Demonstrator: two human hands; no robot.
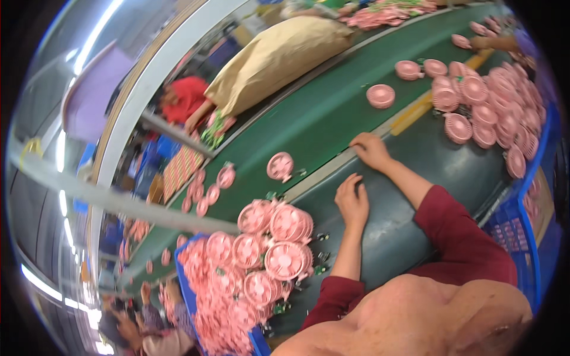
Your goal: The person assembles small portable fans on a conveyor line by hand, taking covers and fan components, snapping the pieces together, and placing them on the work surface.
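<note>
My left hand [352, 200] rests low over the dark grey-green work surface [395, 204], fingers loosely bent with a gap at the thumb and nothing seen in them. Farther right, my right hand [373, 152] lies at the metal edge strip of the conveyor, fingers loosely apart and holding nothing visible. To the left of my hands stand stacked pink round fan housings [288, 260], some with small green circuit boards on wires. A single pink fan housing [280, 167] lies on the green belt [332, 155], and another, a slotted round one [380, 96], lies farther along it.
A blue crate [187, 285] full of pink parts stands at left. Another pile of pink fan housings [484, 110] lies at right, above a blue basket [513, 234]. Across the belt are a tan sack [279, 56] and a person in red [184, 101]. A co-worker's hand [484, 43] reaches in at upper right.
</note>
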